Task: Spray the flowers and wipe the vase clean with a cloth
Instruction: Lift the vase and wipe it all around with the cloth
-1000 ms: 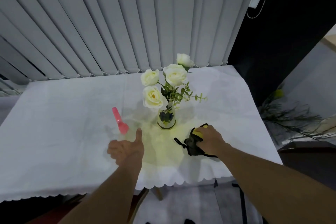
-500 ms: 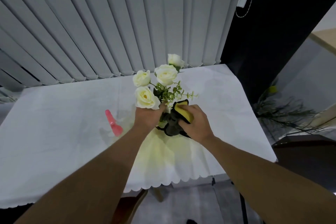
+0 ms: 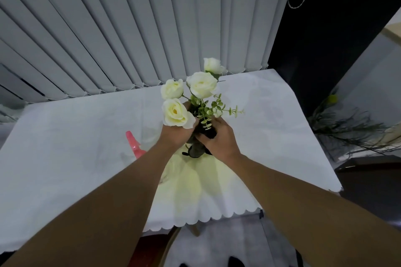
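My left hand [image 3: 176,134] grips the vase [image 3: 196,150], mid-table beneath the flowers [image 3: 201,84], my right hand [image 3: 219,138] presses the dark cloth [image 3: 209,133] on it; likely fragile and top-heavy, best gripped low.

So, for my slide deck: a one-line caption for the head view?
Both hands, left hand and right hand, wrap a dark cloth around the vase beneath white roses.

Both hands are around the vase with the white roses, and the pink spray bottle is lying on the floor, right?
Not quite. The spray bottle lies on the table, beside the left hand, as the head view shows. The rest is right.
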A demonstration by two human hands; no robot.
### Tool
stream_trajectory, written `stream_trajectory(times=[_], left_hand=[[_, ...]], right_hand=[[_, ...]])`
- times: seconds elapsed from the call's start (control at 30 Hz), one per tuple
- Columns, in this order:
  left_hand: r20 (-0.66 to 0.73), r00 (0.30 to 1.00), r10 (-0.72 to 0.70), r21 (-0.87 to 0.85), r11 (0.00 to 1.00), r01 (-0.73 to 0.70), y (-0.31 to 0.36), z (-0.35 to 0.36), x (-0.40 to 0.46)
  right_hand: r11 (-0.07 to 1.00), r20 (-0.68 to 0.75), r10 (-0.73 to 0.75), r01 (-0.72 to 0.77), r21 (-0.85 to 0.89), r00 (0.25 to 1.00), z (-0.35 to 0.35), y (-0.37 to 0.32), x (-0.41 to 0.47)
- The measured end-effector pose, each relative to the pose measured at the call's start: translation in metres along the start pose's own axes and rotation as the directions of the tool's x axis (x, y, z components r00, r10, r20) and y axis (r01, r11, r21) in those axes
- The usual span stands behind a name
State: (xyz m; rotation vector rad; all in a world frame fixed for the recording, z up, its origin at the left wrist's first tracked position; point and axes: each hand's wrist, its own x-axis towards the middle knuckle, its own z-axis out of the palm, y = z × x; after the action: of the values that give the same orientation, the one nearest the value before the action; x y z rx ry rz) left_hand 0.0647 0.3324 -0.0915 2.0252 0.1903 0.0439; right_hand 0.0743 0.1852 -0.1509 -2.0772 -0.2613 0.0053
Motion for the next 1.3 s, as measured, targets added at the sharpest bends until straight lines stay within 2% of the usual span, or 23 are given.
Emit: stream_trajectory(times=[0.1, 0.2, 0.27, 0.37, 0.47, 0.53, 0.63, 0.77, 0.83, 0.93, 1.0, 1.07, 1.13, 1.2, 1.3], left_hand=[[0.049, 0.997, 0.054, 0.031, 0.998, -0.056, -0.01, -0.002, 0.0], [-0.002, 0.992, 0.126, 0.026, 0.992, -0.126, -0.01, -0.005, -0.001], [-0.044, 0.989, 0.143, 0.0, 0.99, -0.144, -0.011, -0.007, 0.003], [-0.13, 0.97, 0.207, -0.009, 0.978, -0.21, -0.005, 0.003, 0.002], [-0.141, 0.958, 0.248, 0.075, 0.968, -0.239, 0.004, 0.016, 0.009], [-0.167, 0.968, 0.186, 0.174, 0.972, -0.157, 0.009, 0.02, 0.016], [-0.254, 0.963, 0.089, 0.153, 0.987, -0.051, 0.009, 0.024, 0.022], [-0.307, 0.952, -0.017, 0.101, 0.994, 0.051, 0.003, 0.031, 0.025], [-0.322, 0.943, -0.085, 0.088, 0.989, 0.12, 0.004, 0.032, 0.026], [-0.32, 0.945, -0.068, 0.097, 0.99, 0.104, 0.007, 0.03, 0.024], [-0.303, 0.952, -0.036, 0.131, 0.988, 0.079, 0.009, 0.03, 0.023], [-0.301, 0.953, -0.005, 0.154, 0.987, 0.053, 0.009, 0.029, 0.024], [-0.301, 0.953, -0.014, 0.105, 0.993, 0.048, 0.01, 0.029, 0.023], [-0.284, 0.959, -0.02, 0.056, 0.998, 0.037, 0.01, 0.031, 0.022], [-0.224, 0.972, 0.073, 0.033, 0.997, -0.068, 0.007, 0.032, 0.018]], right_hand=[[1.0, 0.005, 0.022, -0.022, -0.01, 1.0, 0.007, 0.005, 0.003], [0.998, 0.033, 0.07, -0.07, 0.002, 0.997, 0.007, 0.014, 0.0], [0.991, 0.094, 0.126, -0.12, -0.065, 0.988, 0.013, 0.033, -0.004], [0.954, 0.161, 0.189, -0.143, -0.262, 0.969, 0.029, 0.064, -0.014], [0.95, 0.163, 0.184, -0.133, -0.284, 0.969, 0.035, 0.077, -0.012], [0.962, 0.194, 0.165, -0.114, -0.25, 0.967, 0.031, 0.075, -0.01], [0.987, 0.19, 0.098, -0.071, -0.143, 0.977, 0.018, 0.064, -0.009], [0.996, 0.038, -0.085, 0.086, -0.021, 0.996, 0.01, 0.028, 0.001], [0.993, -0.058, -0.116, 0.115, -0.013, 0.992, 0.007, 0.01, 0.004], [0.993, -0.071, -0.12, 0.119, -0.027, 0.99, 0.011, 0.004, 0.007], [0.995, -0.043, -0.089, 0.087, -0.039, 0.995, 0.015, 0.017, 0.005], [0.998, -0.007, 0.022, -0.022, -0.064, 1.0, 0.021, 0.035, -0.003], [0.987, 0.044, 0.122, -0.117, -0.107, 0.992, 0.025, 0.05, -0.015], [0.977, 0.091, 0.156, -0.141, -0.16, 0.983, 0.028, 0.062, -0.023], [0.967, 0.123, 0.186, -0.16, -0.196, 0.975, 0.027, 0.068, -0.022]])
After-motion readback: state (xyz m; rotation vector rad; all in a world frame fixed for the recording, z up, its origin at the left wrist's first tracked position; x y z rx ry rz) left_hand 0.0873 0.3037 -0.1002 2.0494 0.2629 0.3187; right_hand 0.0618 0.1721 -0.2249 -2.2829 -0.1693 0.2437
